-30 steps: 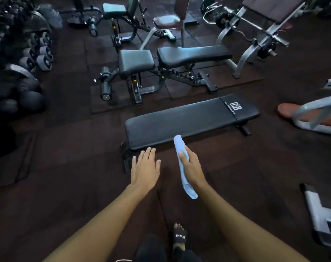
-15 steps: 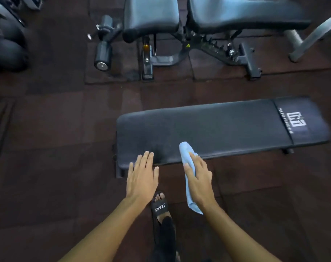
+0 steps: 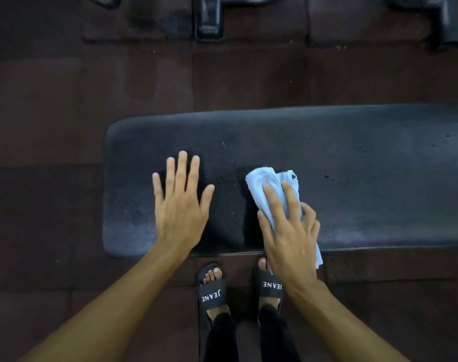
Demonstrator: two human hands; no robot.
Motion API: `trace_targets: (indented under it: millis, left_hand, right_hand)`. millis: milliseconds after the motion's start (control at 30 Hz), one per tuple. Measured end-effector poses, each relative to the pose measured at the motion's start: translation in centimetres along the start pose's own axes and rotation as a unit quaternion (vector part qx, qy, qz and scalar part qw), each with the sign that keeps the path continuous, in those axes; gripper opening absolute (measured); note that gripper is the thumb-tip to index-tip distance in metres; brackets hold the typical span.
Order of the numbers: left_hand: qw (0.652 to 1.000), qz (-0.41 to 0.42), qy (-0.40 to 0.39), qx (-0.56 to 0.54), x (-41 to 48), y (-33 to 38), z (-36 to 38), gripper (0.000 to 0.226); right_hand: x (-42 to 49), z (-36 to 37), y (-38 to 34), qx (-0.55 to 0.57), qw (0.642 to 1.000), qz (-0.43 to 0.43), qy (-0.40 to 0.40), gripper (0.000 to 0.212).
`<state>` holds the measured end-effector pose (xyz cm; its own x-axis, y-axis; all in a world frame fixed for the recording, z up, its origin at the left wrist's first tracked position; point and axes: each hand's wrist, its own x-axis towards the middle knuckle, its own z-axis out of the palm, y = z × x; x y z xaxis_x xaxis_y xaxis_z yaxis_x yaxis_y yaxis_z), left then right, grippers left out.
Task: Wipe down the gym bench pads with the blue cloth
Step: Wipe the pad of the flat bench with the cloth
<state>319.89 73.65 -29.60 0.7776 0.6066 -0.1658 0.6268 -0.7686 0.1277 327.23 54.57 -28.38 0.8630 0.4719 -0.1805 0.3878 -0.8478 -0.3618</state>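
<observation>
Head view looks straight down on a dark rubber-tiled floor (image 3: pixel 65 100), with the black feet of another machine (image 3: pixel 209 19) cut off along the top edge. Across the middle and running out of the right side of the frame lies the long black bench pad (image 3: pixel 353 158), its rounded end at centre left. Its surface looks dull and speckled with pale flecks.

Over that left end the left hand (image 3: pixel 182 205) is spread flat, fingers straight and holding nothing. Whether the palm actually rests on the pad I cannot tell. Just right of centre the right hand (image 3: pixel 290 236) grips the blue cloth (image 3: pixel 264 184), thumb on one side, fingers laid over and round it. It presses the folded wad onto the pad while a tail hangs off the near edge.

Cloth like that is light, soft and floppy. I'd guess it wants bunching under the palm rather than pinching by a corner, or it may drag and unfold on the grippy-looking pad. Two black sandals (image 3: pixel 213 293) stand at bottom centre.
</observation>
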Motion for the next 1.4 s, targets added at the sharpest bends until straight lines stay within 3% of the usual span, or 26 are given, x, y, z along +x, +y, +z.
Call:
trace_targets:
  millis: [133,367,567,700,800,900,1033,1200,1300,1367,1400]
  left_hand:
    - [1.0,-0.014,0.008,0.025,0.2,-0.1,2.2,0.064]
    - [0.999,-0.016,0.018,0.045,0.2,0.0,2.7,0.064]
    - [0.998,-0.013,0.028,0.055,0.1,0.0,2.8,0.062]
    - [0.998,-0.008,0.034,0.051,-0.3,0.1,2.8,0.063]
    - [0.998,-0.008,0.032,0.053,0.2,0.0,2.8,0.063]
    - [0.998,-0.008,0.035,0.05,0.5,0.0,2.8,0.063]
    - [0.998,-0.007,0.042,0.048,0.4,0.0,3.1,0.063]
    - [0.999,-0.011,0.044,-0.001,0.2,-0.2,2.9,0.061]
    - [0.986,-0.051,0.066,-0.146,0.1,0.4,1.7,0.055]
    - [0.977,-0.061,0.093,-0.181,0.5,2.0,0.5,0.051]
    - [0.978,-0.053,0.101,-0.175,1.0,3.3,-0.1,0.05]
  right_hand:
    - [0.5,1.2,2.4,-0.072,0.996,-0.049,0.004,0.052]
    - [9.9,1.3,1.1,-0.043,0.998,0.017,0.045,0.055]
    - [10.2,4.1,-5.0,-0.05,0.992,-0.108,0.031,0.056]
    - [3.5,3.2,0.1,-0.081,0.983,-0.163,-0.008,0.055]
    - [2.4,0.9,4.7,-0.101,0.988,-0.119,-0.014,0.055]
    - [6.6,0.3,4.3,-0.098,0.994,-0.041,0.019,0.056]
    - [13.8,2.0,-1.6,-0.056,0.997,-0.009,0.043,0.054]
    - [12.4,4.4,-8.9,-0.015,0.996,-0.084,0.014,0.056]
    - [10.4,2.8,-8.9,0.145,0.985,-0.082,-0.036,0.053]
    - [10.4,1.0,-7.0,0.251,0.965,-0.052,-0.049,0.05]
    - [10.4,0.3,-5.6,0.25,0.967,-0.036,-0.04,0.05]
